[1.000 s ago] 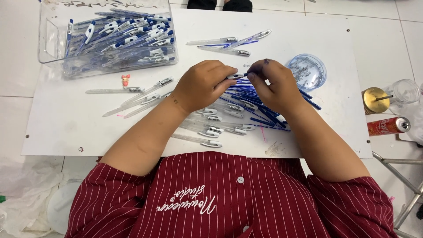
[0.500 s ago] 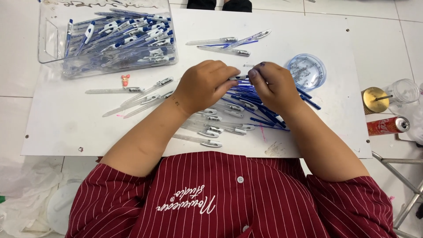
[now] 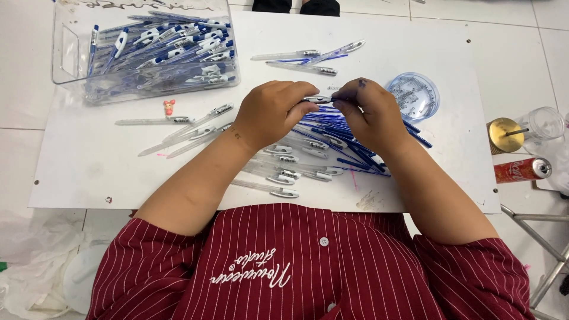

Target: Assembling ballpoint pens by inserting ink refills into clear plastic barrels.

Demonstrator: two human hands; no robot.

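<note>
My left hand (image 3: 274,112) and my right hand (image 3: 373,112) meet over the middle of a white board (image 3: 89,172), both pinching one clear pen (image 3: 319,99) held level between them. Under the hands lies a heap of blue pen refills (image 3: 349,145) and several clear pen barrels (image 3: 284,172) with silver clips. A clear plastic bin (image 3: 142,53) at the back left holds many finished blue and white pens. A round clear lid (image 3: 415,95) with small parts in it sits just right of my right hand.
Loose clear pens (image 3: 195,127) lie left of the hands, and more (image 3: 308,59) at the back middle. A tiny pink figure (image 3: 169,107) stands by the bin. Off the board's right edge are a gold-lidded cup (image 3: 505,135), a clear cup (image 3: 545,123) and a red can (image 3: 521,170).
Both hands have stayed over the pile. The fingers have shifted a little along the pen held between them.
</note>
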